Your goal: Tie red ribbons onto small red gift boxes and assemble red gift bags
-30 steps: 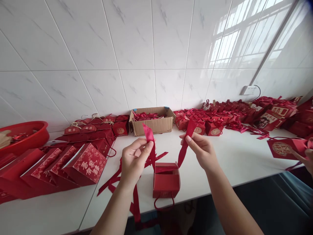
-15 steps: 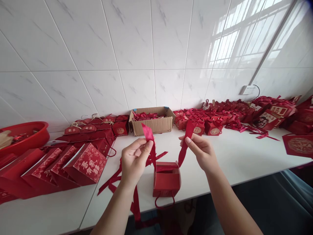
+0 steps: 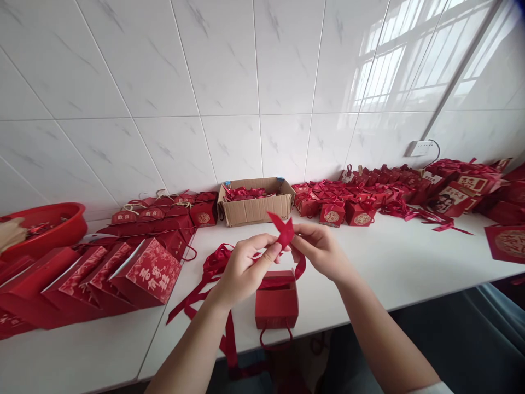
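A small red gift box (image 3: 276, 304) stands on the white counter (image 3: 394, 268) near its front edge, with a red ribbon (image 3: 283, 231) running round it. Both ribbon ends rise above the box and cross each other. My left hand (image 3: 243, 266) pinches one end and my right hand (image 3: 319, 249) pinches the other, the fingertips of the two hands nearly touching over the box. Loose red ribbons (image 3: 205, 284) lie left of the box and trail off the counter edge.
Red paper bags (image 3: 141, 271) lie in a row at the left, with a red basin (image 3: 49, 227) behind them. A cardboard box (image 3: 255, 203) of ribbons stands against the tiled wall. Several finished red boxes (image 3: 361, 205) line the back right. A flat red card (image 3: 506, 242) lies far right.
My hands have come together, bringing the two ribbon ends from apart to crossed above the box. The other person's hand and red card at the right edge have withdrawn.
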Motion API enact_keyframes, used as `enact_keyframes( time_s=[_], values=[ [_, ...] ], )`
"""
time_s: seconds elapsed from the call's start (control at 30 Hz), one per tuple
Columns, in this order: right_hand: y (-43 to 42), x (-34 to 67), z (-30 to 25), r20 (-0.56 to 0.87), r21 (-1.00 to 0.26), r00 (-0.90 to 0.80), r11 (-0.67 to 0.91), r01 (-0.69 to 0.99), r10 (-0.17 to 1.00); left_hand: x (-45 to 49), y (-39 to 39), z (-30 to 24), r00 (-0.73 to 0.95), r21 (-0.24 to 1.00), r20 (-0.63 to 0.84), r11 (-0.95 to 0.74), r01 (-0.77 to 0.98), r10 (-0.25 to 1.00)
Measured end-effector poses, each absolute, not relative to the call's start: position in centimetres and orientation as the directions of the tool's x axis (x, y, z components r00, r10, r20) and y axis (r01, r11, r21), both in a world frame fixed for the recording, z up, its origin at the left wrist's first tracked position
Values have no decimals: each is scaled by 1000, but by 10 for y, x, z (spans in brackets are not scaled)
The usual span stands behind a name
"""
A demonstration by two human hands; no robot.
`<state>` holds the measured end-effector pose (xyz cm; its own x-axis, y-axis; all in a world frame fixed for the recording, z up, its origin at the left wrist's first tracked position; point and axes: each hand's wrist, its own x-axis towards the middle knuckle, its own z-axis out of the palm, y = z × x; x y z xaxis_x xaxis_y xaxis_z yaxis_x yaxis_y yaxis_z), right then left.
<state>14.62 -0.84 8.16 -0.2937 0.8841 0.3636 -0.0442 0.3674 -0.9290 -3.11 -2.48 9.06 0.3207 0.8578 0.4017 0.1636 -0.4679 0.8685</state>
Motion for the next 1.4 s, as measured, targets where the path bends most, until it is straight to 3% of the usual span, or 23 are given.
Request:
enact_keyframes(
  time_s=[0.1, 0.27, 0.53, 0.6, 0.67, 0.77, 0.9, 1.07, 1.4],
  values=[
    [-12, 144, 83, 443, -894, -400, 428, -132, 803, -28, -22, 93, 350, 833, 396, -493, 251, 849],
    [-11, 141, 72, 422, -906, -339, 381, -183, 841, -28, -18, 90, 351, 832, 390, -489, 261, 851],
    [-4, 144, 58, 407, -911, -460, 312, -269, 789, -34, -8, 81, 487, 989, 110, -144, 33, 867],
    [-5, 148, 58, 417, -908, -508, 362, -209, 753, -35, -6, 79, 499, 999, 52, -49, -19, 865],
    [-6, 152, 59, 465, -860, -519, 506, -71, 717, -37, -5, 79, 501, 999, 26, -12, -30, 865],
    [-7, 156, 61, 560, -679, -517, 716, 160, 647, -40, -6, 79, 529, 999, -16, 37, -31, 848],
    [-5, 158, 58, 621, -482, -531, 815, 322, 577, -43, -7, 73, 453, 998, 0, 25, -49, 892],
    [0, 156, 50, 687, -381, -504, 850, 364, 524, -51, -10, 67, 344, 997, 8, -36, 74, 939],
    [3, 156, 48, 764, -287, -470, 885, 366, 442, -44, -8, 75, 543, 999, 17, 12, -50, 839]
  ],
)
